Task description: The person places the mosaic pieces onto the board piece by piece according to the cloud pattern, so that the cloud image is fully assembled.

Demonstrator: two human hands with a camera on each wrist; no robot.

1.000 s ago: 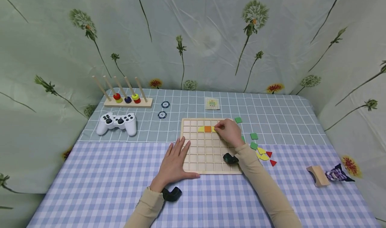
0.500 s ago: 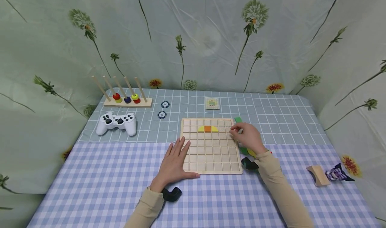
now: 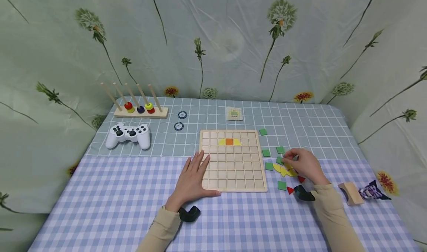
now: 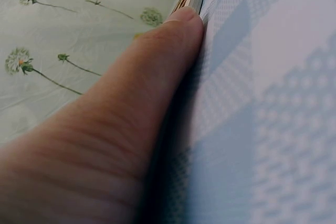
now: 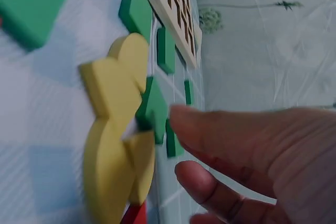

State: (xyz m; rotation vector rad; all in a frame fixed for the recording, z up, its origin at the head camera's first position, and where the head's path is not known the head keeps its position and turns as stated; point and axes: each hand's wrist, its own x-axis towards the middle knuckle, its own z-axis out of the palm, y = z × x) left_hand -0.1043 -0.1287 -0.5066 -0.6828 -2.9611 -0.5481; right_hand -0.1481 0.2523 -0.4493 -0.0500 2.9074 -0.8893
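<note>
My left hand lies with spread fingers over the lower left edge of a wooden grid board, its thumb along the front edge. An orange square sits in the board's upper rows between two yellow quarter-round pieces. Right of the board, my right hand hovers over loose pieces, thumb and forefinger slightly apart with nothing between them. Close by its fingertips in the right wrist view are a green square and several overlapping yellow pieces. A red triangle lies just in front.
Behind the board lies a small pattern card. At the left are a white game controller, a peg stand with coloured beads, and two dark-rimmed discs. A wooden arch block and a purple packet stand far right.
My right hand has let go of the right yellow quarter-round in the grid and moved right, off the board, to the loose pieces. The left hand has stayed in place.
</note>
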